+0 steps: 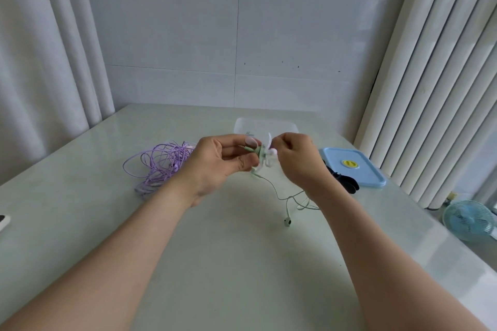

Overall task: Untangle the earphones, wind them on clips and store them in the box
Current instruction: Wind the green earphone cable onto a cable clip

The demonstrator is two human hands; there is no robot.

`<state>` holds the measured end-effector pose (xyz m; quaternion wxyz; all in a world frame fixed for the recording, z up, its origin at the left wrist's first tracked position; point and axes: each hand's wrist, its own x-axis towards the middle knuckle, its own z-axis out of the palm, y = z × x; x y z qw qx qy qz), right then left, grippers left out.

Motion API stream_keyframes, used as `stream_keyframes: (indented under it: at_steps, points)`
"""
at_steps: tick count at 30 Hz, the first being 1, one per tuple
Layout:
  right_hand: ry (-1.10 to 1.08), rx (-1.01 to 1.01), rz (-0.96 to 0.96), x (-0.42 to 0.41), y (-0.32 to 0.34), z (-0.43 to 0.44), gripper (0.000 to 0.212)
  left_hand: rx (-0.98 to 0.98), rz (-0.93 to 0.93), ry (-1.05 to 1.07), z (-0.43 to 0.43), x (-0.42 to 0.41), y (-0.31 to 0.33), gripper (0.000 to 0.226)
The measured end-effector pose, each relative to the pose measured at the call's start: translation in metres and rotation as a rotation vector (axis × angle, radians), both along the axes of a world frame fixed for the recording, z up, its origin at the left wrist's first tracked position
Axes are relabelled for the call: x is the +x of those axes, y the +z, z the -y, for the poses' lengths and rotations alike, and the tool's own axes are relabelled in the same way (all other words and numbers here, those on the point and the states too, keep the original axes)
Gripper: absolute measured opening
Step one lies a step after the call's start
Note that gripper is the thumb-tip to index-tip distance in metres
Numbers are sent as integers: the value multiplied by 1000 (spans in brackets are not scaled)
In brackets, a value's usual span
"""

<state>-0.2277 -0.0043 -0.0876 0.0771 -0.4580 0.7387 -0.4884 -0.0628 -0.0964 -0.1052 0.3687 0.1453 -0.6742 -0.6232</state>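
My left hand [223, 160] and my right hand [295, 158] meet above the middle of the table, both pinching a white winder clip [269, 154] with pale green earphone cord wrapped on it. The loose end of the green earphones [287, 220] trails down from the clip onto the table, one earbud lying near my right forearm. A tangle of purple earphones [158, 164] lies to the left of my left hand. The clear storage box [265, 127] stands just behind my hands, partly hidden by them.
The box's blue lid [352, 166] lies at the right, with dark clips [345, 181] beside it, partly behind my right wrist. A small blue fan [469, 220] stands beyond the table's right edge. A white and black object [4, 222] pokes in at the left edge. Curtains hang on both sides.
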Motion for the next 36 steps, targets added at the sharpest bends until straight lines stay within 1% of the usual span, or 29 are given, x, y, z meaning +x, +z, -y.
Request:
stream_keyframes:
  at_steps: [4,8,11,13,16,20,22,23,27,28,30,33,34,36]
  points:
    - [129,197,-44,7,1,-3,34,41,-100,140,2,1,3,23]
    - [346,290,73,23,6,-6,30,27,-102,311,1,0,1,21]
    - [465,327,105,31,7,-9,28,20,-78,407,5,0,-2,23]
    - [507,319,131,31,9,-12,27,-4,-43,434,8,1,-3,24]
    - [554,331,175,29,13,-15,26,51,-60,419,8,0,-3,24]
    - [607,373,95,31,13,-17,26,127,-70,404,5,-3,-5,25]
    - [583,324,68,32,14,-17,26,109,-23,418,9,-3,-7,25]
    - [545,267,63,32,15,-16,27,105,6,412,10,-1,-8,25]
    - [343,-47,180,26,18,-10,25,96,76,277,15,6,-10,23]
    - [302,-93,158,22,17,-8,25,55,100,243,14,6,-10,22]
    - [189,-118,-25,15,12,-5,26,-34,149,175,9,3,-9,21]
    - [-25,-55,-320,6,2,1,25,-85,179,73,3,-1,-8,21]
    - [-73,-39,-367,4,0,2,24,-86,175,48,3,-1,-8,21]
    - [-100,-29,-357,-1,0,3,21,-68,141,10,4,1,-7,20]
